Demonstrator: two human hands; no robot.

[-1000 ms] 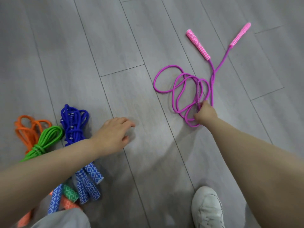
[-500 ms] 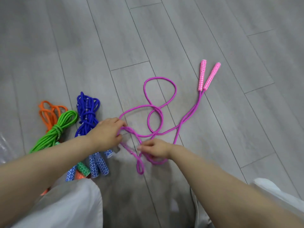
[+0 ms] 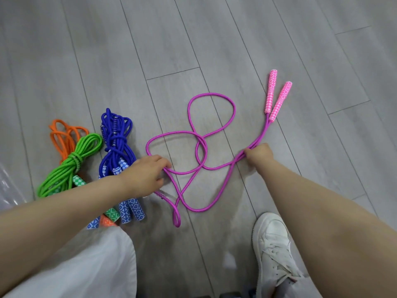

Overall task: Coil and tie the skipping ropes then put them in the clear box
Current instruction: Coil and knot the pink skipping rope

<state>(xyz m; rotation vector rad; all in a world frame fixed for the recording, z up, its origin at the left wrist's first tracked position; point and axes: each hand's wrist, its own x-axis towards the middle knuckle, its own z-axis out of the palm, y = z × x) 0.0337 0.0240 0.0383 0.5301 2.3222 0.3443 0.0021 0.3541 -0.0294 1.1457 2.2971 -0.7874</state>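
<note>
**Purple rope pulled out longer, ready for coiling**

While the left hand (image 3: 146,177) has stayed almost where it was half a second ago, the right hand (image 3: 258,154) has slid outward along the purple rope (image 3: 211,95), away from the left and toward the pink handles (image 3: 277,97). Half a second back the two hands were close together over a knot of loops; now they are well apart, and the doubled stretch of rope between the right hand and the handles runs nearly straight. I read this as the rope being drawn out so it can be gathered into even loops, so coiling of this one has barely begun.

From the head camera, the right hand pinches both strands together just short of the handles, fingers curled round them. The left hand's fingers are curled over a strand at the near end of the loose loops, and a narrow folded bight trails toward the person on the floor (image 3: 150,39). Two open loops lie crossed on the floor between the hands.

Toward the left edge of the floor in view, the blue rope (image 3: 117,145), green rope (image 3: 71,164) and orange rope (image 3: 62,136) lie already bundled, touching one another. A white shoe (image 3: 272,239) stands near the right forearm. The clear box cannot be made out with any certainty; only a shiny patch shows at the far left edge.
</note>
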